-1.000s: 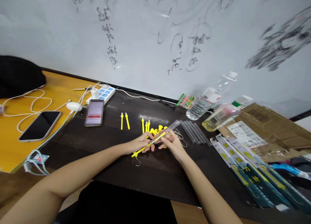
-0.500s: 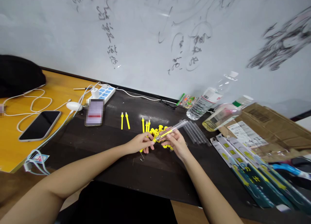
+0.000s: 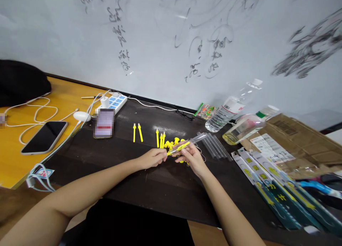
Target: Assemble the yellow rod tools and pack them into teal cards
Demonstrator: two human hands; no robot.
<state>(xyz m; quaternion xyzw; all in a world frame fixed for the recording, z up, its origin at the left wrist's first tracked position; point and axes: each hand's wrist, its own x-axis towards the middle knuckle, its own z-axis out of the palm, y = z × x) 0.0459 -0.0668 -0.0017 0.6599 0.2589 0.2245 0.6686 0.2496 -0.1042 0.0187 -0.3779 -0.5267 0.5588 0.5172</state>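
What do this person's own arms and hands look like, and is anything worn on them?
Both are bare. The left hand and right hand have no gloves, and no ring, watch or bracelet shows. The left forearm and right forearm are uncovered as far as the frame's lower edge, so no sleeve is in view. No markings or tape can be made out.

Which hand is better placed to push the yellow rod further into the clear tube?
Probably the left hand: its fingertips pinch the exposed end of the thin yellow plastic rod, while the right hand grips the clear plastic tube around it.
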